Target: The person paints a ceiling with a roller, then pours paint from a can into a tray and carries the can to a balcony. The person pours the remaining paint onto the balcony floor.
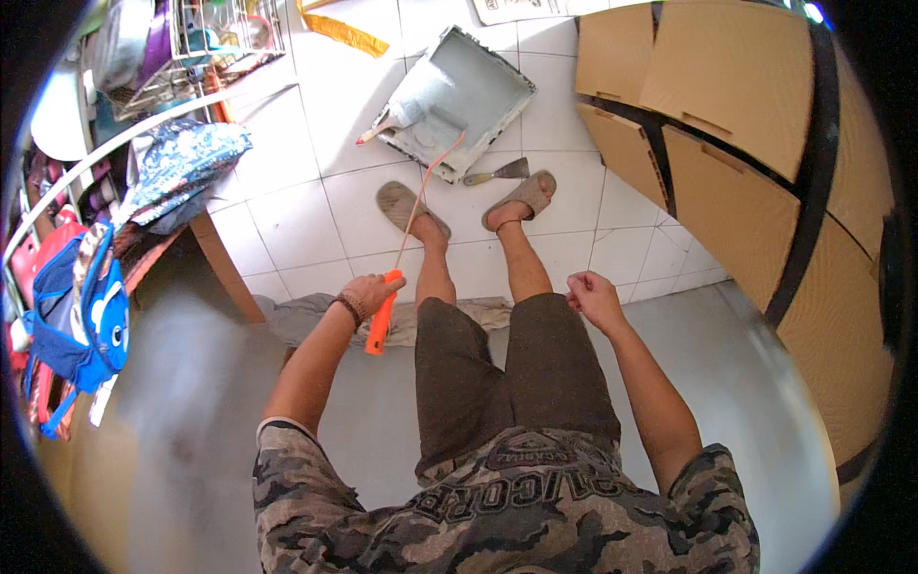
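Note:
My left hand [371, 294] is closed round the orange handle [382, 320] of what looks like a paint roller. Its thin rod [415, 216] runs forward and bends over a paint tray [516, 84] on the floor. Whether a roller sleeve sits on the rod's end I cannot make out against the grey paint. A paintbrush [402, 116] with a red-tipped handle rests across the tray's left side. Close to my right knee, my right hand [595, 298] is raised with curled fingers, and nothing shows in them. A putty knife [497, 172] lies just in front of the tray.
Large cardboard sheets [727, 187] stand along the right side. At the left are a wire rack [225, 53], a blue patterned cloth bag [186, 158] and a blue backpack [86, 306]. A crumpled grey cloth [306, 320] lies behind my slippered feet on the white tiles [287, 225].

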Action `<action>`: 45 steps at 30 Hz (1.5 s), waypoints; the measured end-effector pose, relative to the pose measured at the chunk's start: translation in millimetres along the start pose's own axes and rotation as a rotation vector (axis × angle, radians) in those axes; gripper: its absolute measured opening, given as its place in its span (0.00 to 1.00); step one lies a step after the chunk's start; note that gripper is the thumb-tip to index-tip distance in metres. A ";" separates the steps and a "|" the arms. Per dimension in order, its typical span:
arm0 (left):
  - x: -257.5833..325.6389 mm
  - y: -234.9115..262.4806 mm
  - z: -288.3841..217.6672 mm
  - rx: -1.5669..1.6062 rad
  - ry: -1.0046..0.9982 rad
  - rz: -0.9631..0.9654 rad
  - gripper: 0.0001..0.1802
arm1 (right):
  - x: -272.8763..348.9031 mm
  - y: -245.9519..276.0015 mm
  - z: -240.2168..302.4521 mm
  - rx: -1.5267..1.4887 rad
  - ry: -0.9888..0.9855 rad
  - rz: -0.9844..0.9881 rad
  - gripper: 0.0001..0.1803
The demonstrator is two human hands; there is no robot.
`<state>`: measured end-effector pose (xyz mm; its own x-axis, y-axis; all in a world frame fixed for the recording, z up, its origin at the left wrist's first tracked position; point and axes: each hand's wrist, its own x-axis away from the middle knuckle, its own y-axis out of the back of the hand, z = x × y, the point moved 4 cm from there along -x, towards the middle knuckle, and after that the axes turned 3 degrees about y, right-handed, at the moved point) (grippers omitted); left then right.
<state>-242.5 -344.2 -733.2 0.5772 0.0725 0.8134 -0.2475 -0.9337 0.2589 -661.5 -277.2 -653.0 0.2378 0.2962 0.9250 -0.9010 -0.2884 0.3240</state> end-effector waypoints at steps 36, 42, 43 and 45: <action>-24.8 -241.8 -23.0 1.374 1.271 -0.564 0.15 | -398.3 253.5 406.7 0.500 0.339 -0.423 0.15; -106.5 -122.0 -163.5 1.592 1.036 -0.441 0.28 | -527.2 336.7 466.7 0.294 0.353 -0.422 0.23; -115.4 -104.6 -189.0 1.406 1.072 -0.416 0.32 | -523.8 321.0 476.6 0.174 0.373 -0.459 0.26; -133.1 -75.6 -215.2 1.029 1.085 -0.360 0.39 | -528.6 319.3 476.6 -0.022 0.377 -0.462 0.31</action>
<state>-468.1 -207.8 -748.9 -0.4528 0.1259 0.8827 0.6676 -0.6083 0.4293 -902.0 -959.8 -944.0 0.4655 0.6907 0.5534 -0.7433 -0.0344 0.6681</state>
